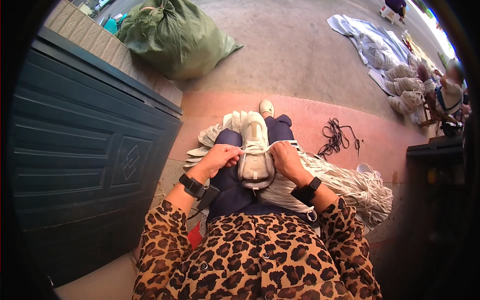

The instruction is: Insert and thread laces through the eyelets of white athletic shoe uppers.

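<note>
On my lap rests a white sneaker (255, 132), toe away from me and heel opening towards me; its underside is hidden. A white shoelace (256, 150) stretches across its front. My left hand (224, 157) pinches the lace on the left side of the shoe. On the other side, my right hand (288, 160) has its fingers closed on the lace. To the right, a large bundle of white laces (357, 192) spreads from my thigh. Several white, overlapping shoe-like pieces (205, 137) lie beside my left leg.
A dark panelled door or cabinet (85, 150) stands close on my left. Ahead left sits a tied green sack (175, 40). A tangled black cord (336, 137) lies on the floor to the right. Farther right, a seated person (450, 95) is beside white bundles (405, 85) on a cloth.
</note>
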Motion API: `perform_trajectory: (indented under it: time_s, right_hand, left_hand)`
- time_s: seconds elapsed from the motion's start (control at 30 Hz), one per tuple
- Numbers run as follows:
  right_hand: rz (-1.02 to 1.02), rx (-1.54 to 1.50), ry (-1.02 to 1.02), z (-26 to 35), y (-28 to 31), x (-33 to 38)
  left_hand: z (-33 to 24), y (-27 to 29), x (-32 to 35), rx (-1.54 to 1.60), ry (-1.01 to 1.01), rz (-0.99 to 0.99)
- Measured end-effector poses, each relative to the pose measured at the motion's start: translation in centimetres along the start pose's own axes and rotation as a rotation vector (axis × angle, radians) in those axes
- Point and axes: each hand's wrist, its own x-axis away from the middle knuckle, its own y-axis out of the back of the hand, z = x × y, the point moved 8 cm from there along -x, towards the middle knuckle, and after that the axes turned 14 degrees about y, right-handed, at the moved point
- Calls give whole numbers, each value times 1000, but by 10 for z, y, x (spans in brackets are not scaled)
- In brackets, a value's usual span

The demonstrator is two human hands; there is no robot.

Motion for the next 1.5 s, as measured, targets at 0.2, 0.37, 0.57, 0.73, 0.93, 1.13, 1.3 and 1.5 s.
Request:
perform_trajectory:
  time_s: [0.2,0.37,0.57,0.73,0.93,1.13,1.3,1.5]
  right_hand:
    - [172,339,264,31,-8,-12]
    - [52,295,146,22,7,-13]
    - [2,363,145,25,7,-12]
    - [-5,368,154,22,6,-11]
    - [-17,348,179,20,6,-9]
    - [-24,346,193,23,5,-8]
    - [52,373,137,36,7,-2]
    - [165,372,134,32,2,-1]
  left_hand:
    - [-3,5,18,-193,-154,-286]
    - [-8,3,26,-448,-293,-495]
    - [-29,-17,38,-852,-736,-755]
    - [-36,-29,38,-1000,-819,-830]
    - [-48,-51,47,-1306,-942,-823]
    - [-48,-60,40,-1443,-940,-801]
    - [-41,-34,54,-997,-724,-928]
    - [-25,-42,51,-1129,-650,-970]
